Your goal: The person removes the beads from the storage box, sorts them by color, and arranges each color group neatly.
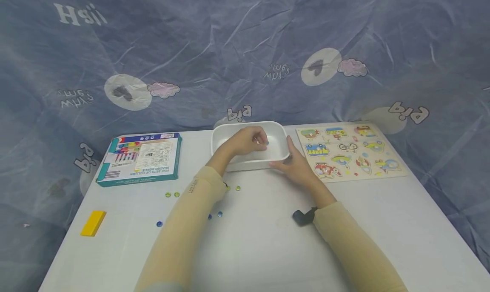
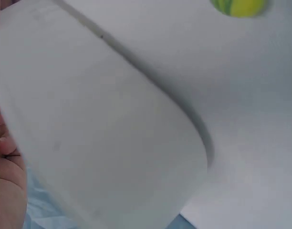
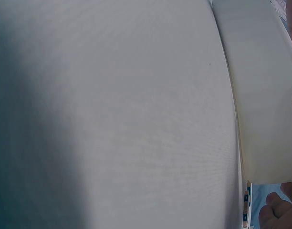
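Note:
A white plastic tray (image 1: 245,165) stands at the back middle of the table. My left hand (image 1: 246,141) reaches over its near wall, fingers curled inside it. At the tips of its thumb and forefinger shows a small dark bluish bead (image 1: 267,143), pinched there. With my right hand (image 1: 296,166) I grip the tray's right front corner, thumb along the front wall and fingers on the right side. The tray's outer wall (image 2: 103,109) fills much of the left wrist view. In the right wrist view the same wall (image 3: 265,95) runs down the right side.
Yellow-green beads (image 1: 238,188) and blue beads (image 1: 159,224) lie in front of the tray, partly behind my left forearm. A boxed bead set (image 1: 157,156) is at back left, a yellow block (image 1: 93,223) at left. A wooden picture puzzle board (image 1: 348,151) lies right of the tray.

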Tool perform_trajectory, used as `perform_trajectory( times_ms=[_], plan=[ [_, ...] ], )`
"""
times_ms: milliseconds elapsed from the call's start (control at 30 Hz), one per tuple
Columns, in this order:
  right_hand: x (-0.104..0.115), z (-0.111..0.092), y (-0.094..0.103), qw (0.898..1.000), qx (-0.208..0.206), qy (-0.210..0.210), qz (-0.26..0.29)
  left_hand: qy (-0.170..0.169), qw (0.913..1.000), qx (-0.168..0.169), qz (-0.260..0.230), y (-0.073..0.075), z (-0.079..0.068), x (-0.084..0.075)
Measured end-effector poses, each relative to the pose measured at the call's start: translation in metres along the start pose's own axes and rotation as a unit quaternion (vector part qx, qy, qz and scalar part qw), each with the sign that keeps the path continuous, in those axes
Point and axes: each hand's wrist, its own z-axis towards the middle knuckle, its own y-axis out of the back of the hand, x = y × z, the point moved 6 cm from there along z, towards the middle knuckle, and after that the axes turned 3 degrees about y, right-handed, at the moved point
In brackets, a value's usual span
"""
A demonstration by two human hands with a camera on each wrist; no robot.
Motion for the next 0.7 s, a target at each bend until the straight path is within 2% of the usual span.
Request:
perform_trajectory(
  times_ms=[233, 400, 533, 700],
  plan=[
    [0.001, -0.001, -0.001, 1.0, 0.005, -0.002, -0.001, -0.035, 0.9988, -0.035, 0.006, 0.017, -0.028, -0.014],
    [0.0, -0.001, 0.0, 1.0, 0.006, -0.006, -0.002, -0.044, 0.9969, -0.062, 0.017, 0.02, -0.054, -0.02],
    [-0.002, 0.0, 0.0, 1.0, 0.005, -0.007, -0.004, -0.024, 0.9964, -0.081, 0.01, 0.016, -0.077, -0.019],
    [-0.002, 0.001, -0.001, 1.0, 0.004, -0.007, -0.003, 0.041, 0.9938, -0.094, -0.043, 0.003, -0.103, -0.007]
  ],
)
